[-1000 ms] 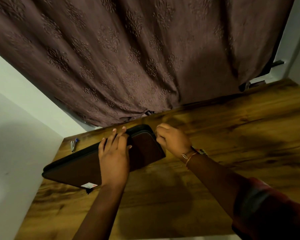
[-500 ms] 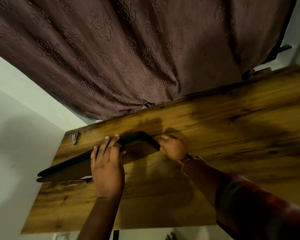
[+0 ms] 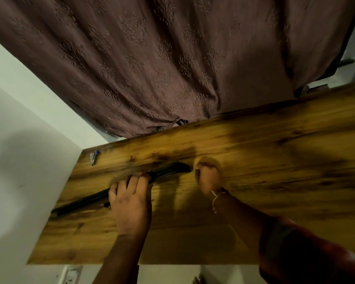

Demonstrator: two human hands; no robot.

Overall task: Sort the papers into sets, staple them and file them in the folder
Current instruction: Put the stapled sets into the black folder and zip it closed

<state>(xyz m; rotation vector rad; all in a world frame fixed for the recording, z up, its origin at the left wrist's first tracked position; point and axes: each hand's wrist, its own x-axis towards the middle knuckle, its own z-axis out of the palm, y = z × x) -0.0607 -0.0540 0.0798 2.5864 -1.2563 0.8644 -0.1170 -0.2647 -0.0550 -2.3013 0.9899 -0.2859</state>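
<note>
The left hand (image 3: 131, 201) is clamping over the upper edge of the folder (image 3: 168, 170), fingers curling round it. The right hand (image 3: 208, 177) is working at the folder's end, at 3 o'clock from the left. Its fingers are bunched and blurred, so I cannot tell whether they are pinching a zip pull or only touching the corner. My read is that the folder is being opened. Doing that well is going to mean the left hand bracing firmly while the right is drawing evenly round the corner. The folder is showing edge-on as a thin dark ridged strip, sitting on the left part of the wooden table (image 3: 275, 160) and running from 8 o'clock towards the centre. What looks like the stapler (image 3: 93, 157) is sitting at 10 o'clock, well apart.
</note>
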